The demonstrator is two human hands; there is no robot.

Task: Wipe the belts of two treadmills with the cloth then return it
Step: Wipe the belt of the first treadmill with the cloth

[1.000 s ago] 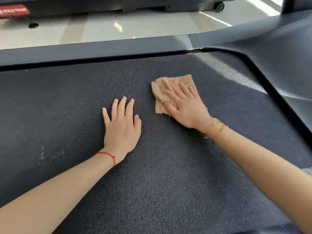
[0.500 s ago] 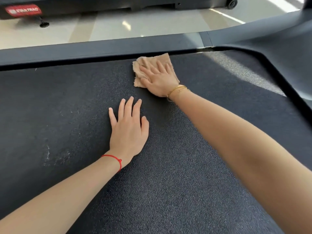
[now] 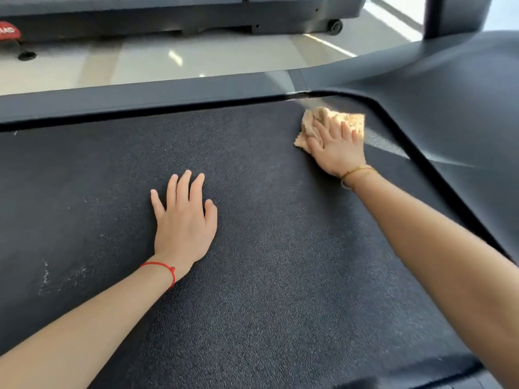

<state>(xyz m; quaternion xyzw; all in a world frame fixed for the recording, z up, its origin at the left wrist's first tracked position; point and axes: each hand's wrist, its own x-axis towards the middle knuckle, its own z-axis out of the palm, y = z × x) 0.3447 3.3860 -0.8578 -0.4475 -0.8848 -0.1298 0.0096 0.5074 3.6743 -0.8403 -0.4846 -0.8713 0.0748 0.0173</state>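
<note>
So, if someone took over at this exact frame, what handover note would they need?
Right hand: flat, pressing the cloth onto the belt at its far right corner.
Left hand: flat on the belt mid-way, holding nothing.
Done: cannot tell how much is wiped; pale marks show at the left.
Left: the rest of this belt, the other treadmill, returning the cloth.

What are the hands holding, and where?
Nothing is gripped. The right hand presses flat on the near part of the tan cloth against the belt. The left hand rests flat on the bare belt.
</note>
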